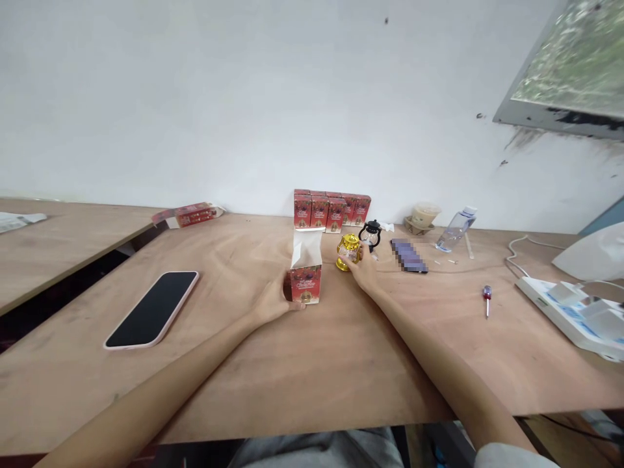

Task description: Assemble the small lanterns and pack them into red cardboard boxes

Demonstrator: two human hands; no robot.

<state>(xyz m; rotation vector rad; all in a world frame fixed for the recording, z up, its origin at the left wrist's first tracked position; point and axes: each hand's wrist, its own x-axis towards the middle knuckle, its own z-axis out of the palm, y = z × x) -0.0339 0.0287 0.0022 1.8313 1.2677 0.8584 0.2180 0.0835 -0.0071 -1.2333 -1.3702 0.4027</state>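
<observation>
My left hand (273, 302) is wrapped round the lower left side of a small red printed gift box (309, 283), which stands upright with its white top flap raised. To the right of that box, my right hand (363, 272) grips a small gold lantern (348, 249) with a clear middle, its fingers on the lantern's right side. A black lantern (372, 234) of similar shape stands just behind my right hand. Whether the gold lantern touches the table is hard to tell.
Several closed red boxes (319, 213) stand in rows by the wall. Flattened red cartons (190, 214) lie back left. A phone (153, 311) is at left, another phone (408, 255) at right. Further right are a bottle (456, 230), a cup (425, 214), a screwdriver (487, 298) and a power strip (570, 318).
</observation>
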